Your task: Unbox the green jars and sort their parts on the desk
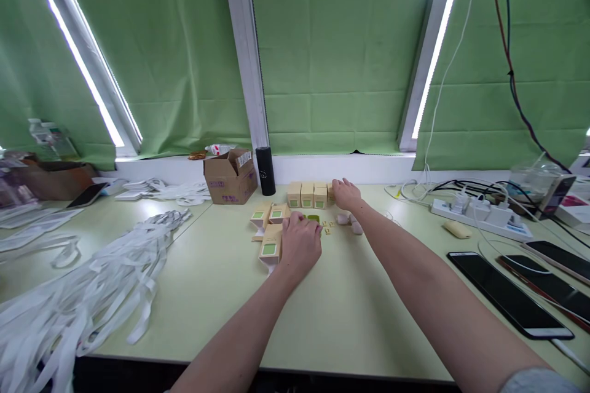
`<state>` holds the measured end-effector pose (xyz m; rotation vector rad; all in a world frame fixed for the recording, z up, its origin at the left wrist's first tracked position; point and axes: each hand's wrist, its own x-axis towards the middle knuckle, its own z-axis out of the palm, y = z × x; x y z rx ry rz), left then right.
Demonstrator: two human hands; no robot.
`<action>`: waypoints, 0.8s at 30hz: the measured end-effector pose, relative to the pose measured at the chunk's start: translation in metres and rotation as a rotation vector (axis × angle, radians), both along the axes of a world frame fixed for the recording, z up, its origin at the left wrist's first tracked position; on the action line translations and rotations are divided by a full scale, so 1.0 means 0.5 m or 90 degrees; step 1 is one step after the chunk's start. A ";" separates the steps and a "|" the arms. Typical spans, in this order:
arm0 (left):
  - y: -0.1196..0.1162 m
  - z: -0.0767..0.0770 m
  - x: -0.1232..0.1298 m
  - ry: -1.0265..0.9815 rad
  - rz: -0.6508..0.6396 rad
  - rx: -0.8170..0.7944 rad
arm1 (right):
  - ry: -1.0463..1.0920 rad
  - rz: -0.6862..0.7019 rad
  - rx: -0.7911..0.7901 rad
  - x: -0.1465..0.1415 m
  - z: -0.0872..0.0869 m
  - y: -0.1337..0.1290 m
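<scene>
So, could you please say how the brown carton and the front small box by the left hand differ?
The carton is larger than the small box. The carton bears purple print, the small box a green square. The left hand touches the small box, not the carton. Both rest on the table.

matt paperboard boxes [307,196], smooth tabletop [207,307], matt cardboard carton [230,187], cloth straps [106,276], glossy phone screen [502,291], cloth blinds [345,55]

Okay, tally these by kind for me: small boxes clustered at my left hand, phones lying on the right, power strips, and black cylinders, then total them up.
Small boxes visible at your left hand: 3
Phones on the right: 3
Power strip: 1
Black cylinder: 1
Total: 8
</scene>
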<state>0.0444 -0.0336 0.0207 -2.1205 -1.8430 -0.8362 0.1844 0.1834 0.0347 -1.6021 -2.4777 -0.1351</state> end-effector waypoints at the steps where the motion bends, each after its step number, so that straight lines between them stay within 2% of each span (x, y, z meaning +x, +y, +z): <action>1: 0.000 0.000 0.000 -0.001 -0.003 0.001 | 0.009 -0.005 0.002 -0.001 0.000 -0.003; 5: -0.002 0.002 0.001 -0.005 -0.007 0.010 | 0.049 -0.023 0.022 0.008 0.003 -0.022; 9: -0.004 0.008 0.002 -0.033 -0.002 0.027 | 0.094 -0.034 0.062 0.039 0.032 -0.050; 12: -0.007 0.013 0.006 -0.078 0.007 0.053 | 0.126 -0.026 0.091 0.075 0.060 -0.094; 14: -0.009 0.016 0.010 -0.108 -0.002 0.065 | 0.192 0.022 0.117 0.103 0.066 -0.143; 17: -0.013 0.017 0.016 -0.143 -0.045 0.037 | 0.313 0.150 0.117 0.140 0.042 -0.236; 20: -0.020 0.015 0.021 -0.158 -0.119 -0.039 | 0.410 0.231 0.015 0.163 -0.010 -0.318; 24: -0.030 0.010 0.028 -0.126 -0.195 -0.125 | 0.501 0.298 -0.077 0.167 -0.062 -0.366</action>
